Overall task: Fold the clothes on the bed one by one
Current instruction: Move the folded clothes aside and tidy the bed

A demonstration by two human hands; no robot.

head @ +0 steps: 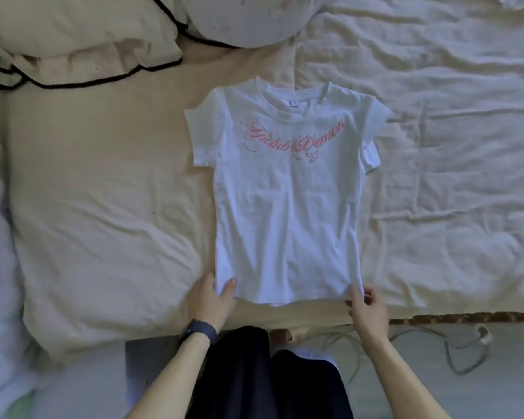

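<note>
Cream, rumpled sheeting covers the bed (103, 192), with a whiter, more creased blanket (451, 146) across its right half and pale floor (406, 388) below the near edge. A small white short-sleeved T-shirt (288, 207) with pink script lettering lies flat, face up, mid-bed. Both hands pinch its hem: the left hand (212, 297) (dark band on the wrist) at one corner, the right hand (365, 306) at the other. Black-piped cream pillows (82, 46) sit far left; grey cables (447, 352) trail on the floor.

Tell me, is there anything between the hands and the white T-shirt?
Nothing visible does: the left hand and right hand each hold a bottom corner of the T-shirt, which lies flat, nothing on it.
</note>
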